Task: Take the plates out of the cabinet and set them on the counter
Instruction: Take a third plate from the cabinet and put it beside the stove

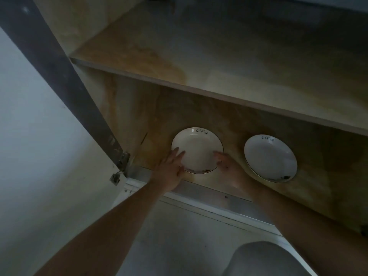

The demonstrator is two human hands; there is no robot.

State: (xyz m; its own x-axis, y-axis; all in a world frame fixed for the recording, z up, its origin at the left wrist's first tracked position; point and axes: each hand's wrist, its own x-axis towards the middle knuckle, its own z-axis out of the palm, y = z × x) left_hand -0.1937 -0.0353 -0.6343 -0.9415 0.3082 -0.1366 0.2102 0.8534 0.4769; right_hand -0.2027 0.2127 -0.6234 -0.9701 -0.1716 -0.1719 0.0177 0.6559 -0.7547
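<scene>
Flanking a round glossy plate (pixel 197 150), left hand (pixel 171 168) spread, right hand (pixel 225 163) loosely curled.

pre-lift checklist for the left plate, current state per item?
1. Left hand at the left plate's left rim: ok, fingers overlap the edge.
2. Right hand at its right rim: ok, fingertips at the edge.
3. Firm grip under the rim: cannot tell.
4. Clear of the right plate: ok, they sit apart.
5. Headroom under the upper shelf: ok, open space above.
6. Cabinet door out of the way: ok, swung open left.
</scene>
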